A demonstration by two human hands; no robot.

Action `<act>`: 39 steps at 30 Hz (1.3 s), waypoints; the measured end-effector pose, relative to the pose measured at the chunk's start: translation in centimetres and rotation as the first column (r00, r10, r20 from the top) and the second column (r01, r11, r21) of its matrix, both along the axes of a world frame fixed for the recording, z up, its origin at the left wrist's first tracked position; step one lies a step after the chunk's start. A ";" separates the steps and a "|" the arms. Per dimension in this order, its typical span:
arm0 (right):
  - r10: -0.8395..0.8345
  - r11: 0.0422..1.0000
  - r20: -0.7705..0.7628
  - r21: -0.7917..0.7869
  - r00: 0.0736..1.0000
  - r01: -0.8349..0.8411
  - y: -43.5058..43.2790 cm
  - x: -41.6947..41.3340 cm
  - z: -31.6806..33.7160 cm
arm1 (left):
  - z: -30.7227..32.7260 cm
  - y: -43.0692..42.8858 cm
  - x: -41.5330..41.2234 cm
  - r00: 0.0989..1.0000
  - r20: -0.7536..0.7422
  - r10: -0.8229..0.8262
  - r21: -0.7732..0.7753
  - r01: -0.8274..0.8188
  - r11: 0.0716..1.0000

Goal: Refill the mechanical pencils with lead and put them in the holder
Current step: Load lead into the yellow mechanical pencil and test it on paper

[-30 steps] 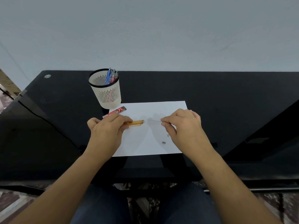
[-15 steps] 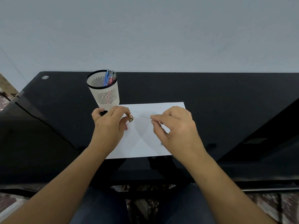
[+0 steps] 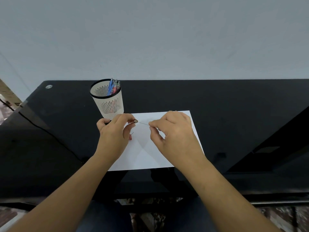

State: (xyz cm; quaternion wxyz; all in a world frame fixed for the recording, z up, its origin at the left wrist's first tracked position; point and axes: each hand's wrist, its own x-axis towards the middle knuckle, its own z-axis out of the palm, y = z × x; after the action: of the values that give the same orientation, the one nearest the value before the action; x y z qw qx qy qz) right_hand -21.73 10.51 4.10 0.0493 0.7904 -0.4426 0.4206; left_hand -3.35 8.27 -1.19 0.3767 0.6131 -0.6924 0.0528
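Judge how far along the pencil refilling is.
Done: several pencils stand in the mesh holder. In hand: the left hand holds a pencil while the right hand brings a lead to its open end. Left: putting it in the holder.

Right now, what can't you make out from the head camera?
- Barrel of the pencil: head view, hidden by the left hand; only its open end shows.
- Tip of the lead, pinched by the right hand: head view, too thin to tell if inserted.
- stored pencils in the holder: head view, overlapping, uncountable.
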 end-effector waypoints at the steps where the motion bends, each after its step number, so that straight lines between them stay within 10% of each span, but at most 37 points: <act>1: 0.003 1.000 0.004 -0.002 1.000 -0.003 -0.1 0.1 0.1 | 0.0 0.0 0.0 1.000 -0.006 0.013 0.009 -0.013 1.000; 27: -0.026 0.999 -0.075 0.024 0.997 0.028 -0.2 0.4 -0.2 | 0.4 0.5 0.1 0.994 0.108 -0.025 -0.002 0.025 1.000; 39: -0.168 0.922 -0.318 0.285 0.933 0.263 -0.3 -0.9 0.1 | 1.0 1.3 0.4 0.965 0.258 -0.034 -0.048 0.048 0.998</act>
State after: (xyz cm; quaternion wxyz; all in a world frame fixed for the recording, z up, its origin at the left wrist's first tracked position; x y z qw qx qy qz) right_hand -22.60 10.18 4.15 0.0294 0.7862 -0.5786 0.2150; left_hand -2.99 9.57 -0.20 0.3012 0.5760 -0.7464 0.1428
